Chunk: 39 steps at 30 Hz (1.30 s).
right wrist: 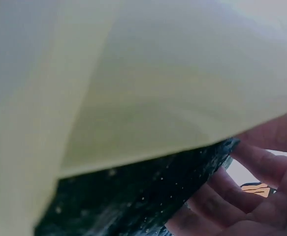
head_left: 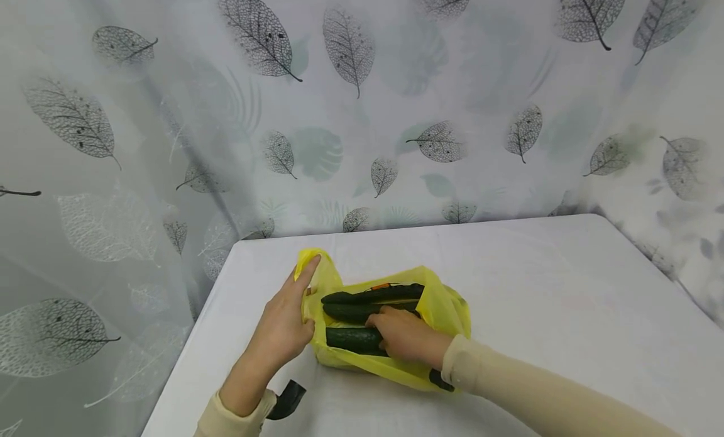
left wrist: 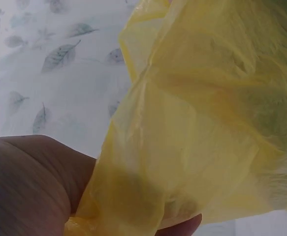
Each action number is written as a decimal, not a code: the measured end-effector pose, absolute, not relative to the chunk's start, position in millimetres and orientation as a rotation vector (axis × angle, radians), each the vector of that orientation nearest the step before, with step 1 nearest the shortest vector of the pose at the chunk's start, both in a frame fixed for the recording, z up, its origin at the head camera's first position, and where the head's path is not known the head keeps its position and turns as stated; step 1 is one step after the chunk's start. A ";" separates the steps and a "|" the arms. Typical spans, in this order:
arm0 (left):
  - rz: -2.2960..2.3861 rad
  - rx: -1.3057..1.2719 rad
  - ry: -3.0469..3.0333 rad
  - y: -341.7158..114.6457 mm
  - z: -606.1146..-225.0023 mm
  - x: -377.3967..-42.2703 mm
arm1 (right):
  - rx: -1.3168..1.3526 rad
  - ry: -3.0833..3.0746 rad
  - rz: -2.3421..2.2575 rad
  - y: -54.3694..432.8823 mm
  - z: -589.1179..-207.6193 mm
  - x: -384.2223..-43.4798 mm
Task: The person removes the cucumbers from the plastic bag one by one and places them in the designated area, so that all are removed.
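A yellow plastic bag [head_left: 447, 308] lies on the table with its mouth spread upward. My left hand [head_left: 279, 333] holds the bag's left edge, fingers raised behind the film and thumb in front. In the left wrist view, the bag's thin film [left wrist: 197, 147] covers part of that hand. Inside lie several dark green cucumbers: two at the back, an upper one [head_left: 396, 293] and a lower one [head_left: 344, 312], and one at the front [head_left: 352, 340]. Reaching in from the right, my right hand [head_left: 404, 336] grips the front cucumber, whose bumpy skin [right wrist: 128, 196] shows close up beside the curled fingers [right wrist: 227, 194].
A small orange-and-black item [head_left: 381, 286] shows behind the back cucumbers. The white tabletop [head_left: 543, 298] stretches to the right of the bag. Leaf-printed curtains [head_left: 351, 141] hang behind and beside the table. A black curved piece [head_left: 287, 399] sits at my left wrist.
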<state>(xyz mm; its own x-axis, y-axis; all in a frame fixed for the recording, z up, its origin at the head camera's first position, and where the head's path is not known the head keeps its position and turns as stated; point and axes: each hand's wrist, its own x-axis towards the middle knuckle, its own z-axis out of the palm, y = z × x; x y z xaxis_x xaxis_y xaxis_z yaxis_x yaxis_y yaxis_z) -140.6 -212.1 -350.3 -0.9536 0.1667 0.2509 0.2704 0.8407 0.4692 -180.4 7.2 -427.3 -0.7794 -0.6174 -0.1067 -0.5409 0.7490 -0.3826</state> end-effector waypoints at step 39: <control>-0.789 -0.282 -2.835 -212.7 -348.6 -139.9 | -0.956 2.197 -1.688 58.5 -371.0 -162.5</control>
